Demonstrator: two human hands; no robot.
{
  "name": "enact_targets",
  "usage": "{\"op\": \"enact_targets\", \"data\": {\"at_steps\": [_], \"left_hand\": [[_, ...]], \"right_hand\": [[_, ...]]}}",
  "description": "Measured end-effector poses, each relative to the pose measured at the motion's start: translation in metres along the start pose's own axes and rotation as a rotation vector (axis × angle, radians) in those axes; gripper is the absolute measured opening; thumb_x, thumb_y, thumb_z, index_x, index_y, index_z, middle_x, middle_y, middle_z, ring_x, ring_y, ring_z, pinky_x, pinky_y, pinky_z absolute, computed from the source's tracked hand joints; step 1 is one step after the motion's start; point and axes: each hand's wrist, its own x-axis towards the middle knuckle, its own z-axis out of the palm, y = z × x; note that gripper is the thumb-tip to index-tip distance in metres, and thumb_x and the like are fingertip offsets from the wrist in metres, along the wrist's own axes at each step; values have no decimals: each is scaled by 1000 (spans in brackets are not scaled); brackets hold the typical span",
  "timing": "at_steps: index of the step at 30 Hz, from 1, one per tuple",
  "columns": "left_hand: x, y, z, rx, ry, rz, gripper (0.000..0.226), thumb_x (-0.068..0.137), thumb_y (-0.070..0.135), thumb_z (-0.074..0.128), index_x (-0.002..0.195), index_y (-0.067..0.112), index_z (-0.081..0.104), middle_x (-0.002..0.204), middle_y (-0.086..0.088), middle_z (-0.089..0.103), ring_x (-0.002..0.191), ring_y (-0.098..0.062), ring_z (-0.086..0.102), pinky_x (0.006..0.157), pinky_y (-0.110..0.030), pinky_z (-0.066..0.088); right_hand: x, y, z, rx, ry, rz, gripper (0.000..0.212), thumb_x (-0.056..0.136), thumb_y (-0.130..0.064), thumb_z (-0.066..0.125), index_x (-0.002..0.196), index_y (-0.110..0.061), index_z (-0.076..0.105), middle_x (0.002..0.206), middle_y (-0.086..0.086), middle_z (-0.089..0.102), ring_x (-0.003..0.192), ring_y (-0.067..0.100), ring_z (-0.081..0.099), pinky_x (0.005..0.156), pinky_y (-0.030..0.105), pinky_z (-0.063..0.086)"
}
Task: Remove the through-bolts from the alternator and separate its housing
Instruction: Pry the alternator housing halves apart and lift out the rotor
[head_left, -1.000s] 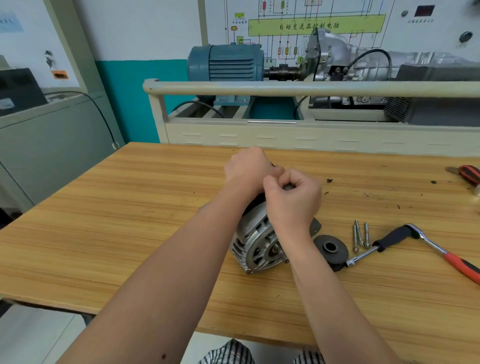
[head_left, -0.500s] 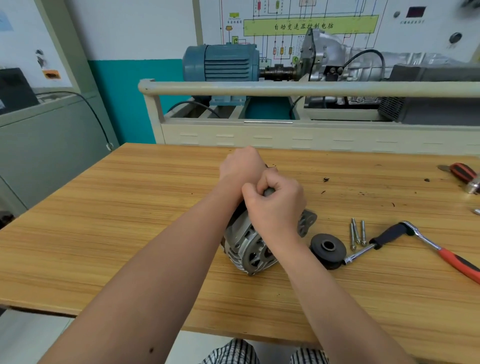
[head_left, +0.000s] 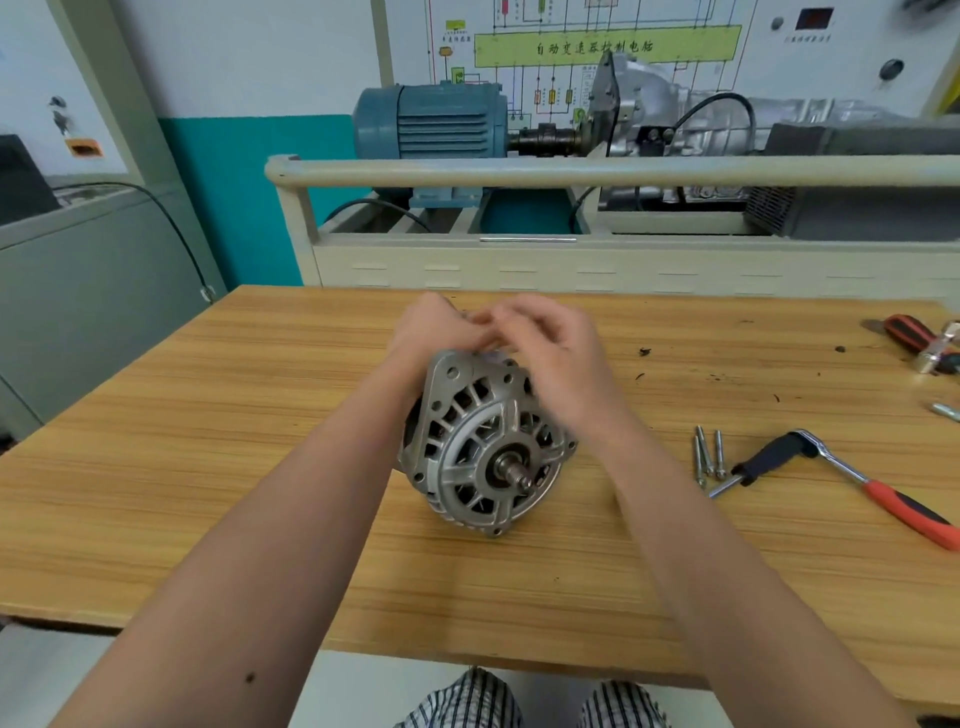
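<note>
The silver alternator (head_left: 483, 447) stands on its edge on the wooden table (head_left: 208, 467), its vented front face and bare shaft turned toward me. My left hand (head_left: 434, 327) grips its top rear from the left, the fingers hidden behind the housing. My right hand (head_left: 556, 343) lies over the top right edge; its blurred fingers curl toward the left hand. Three removed through-bolts (head_left: 707, 457) lie side by side on the table to the right.
A ratchet wrench with a red and black handle (head_left: 852, 475) lies right of the bolts. A red and black screwdriver (head_left: 906, 332) and small metal parts sit at the far right edge. A training bench with a blue motor (head_left: 431, 124) stands behind the table.
The alternator has been turned so that its front face and shaft point at me. Both hands shifted up to its top edge. The black pulley is now hidden behind my right forearm.
</note>
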Motion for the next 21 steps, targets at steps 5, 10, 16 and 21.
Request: {"op": "enact_targets", "data": {"at_steps": [5,10,16,21], "left_hand": [[8,-4,0,38,-18,65,48,78,32,65,47,20,30,38,10,27,38,-12,23,43,-22,20],[20,-7,0,27,-49,14,51,80,36,65,46,20,30,31,14,24,32,-8,24,41,-22,20],[25,-10,1,-49,-90,-4,51,80,33,65,45,20,31,36,11,27,32,-8,23,45,-25,22],[22,-10,0,-48,-94,-3,45,80,34,65,50,17,36,48,3,34,43,-13,29,48,-27,24]], "right_hand": [[-20,43,-53,15,161,198,16,95,-21,54,103,-27,67,102,-17,68,97,-8,59,80,14,43],[-37,82,-45,104,85,391,21,94,-31,57,113,-28,62,109,-13,66,104,2,59,89,21,46],[-37,95,-31,254,97,319,18,94,-26,55,108,-29,64,104,-16,71,98,2,65,83,20,51],[-38,100,-26,312,180,276,18,90,-23,59,105,-28,66,102,-12,73,97,6,68,84,24,54]]}}
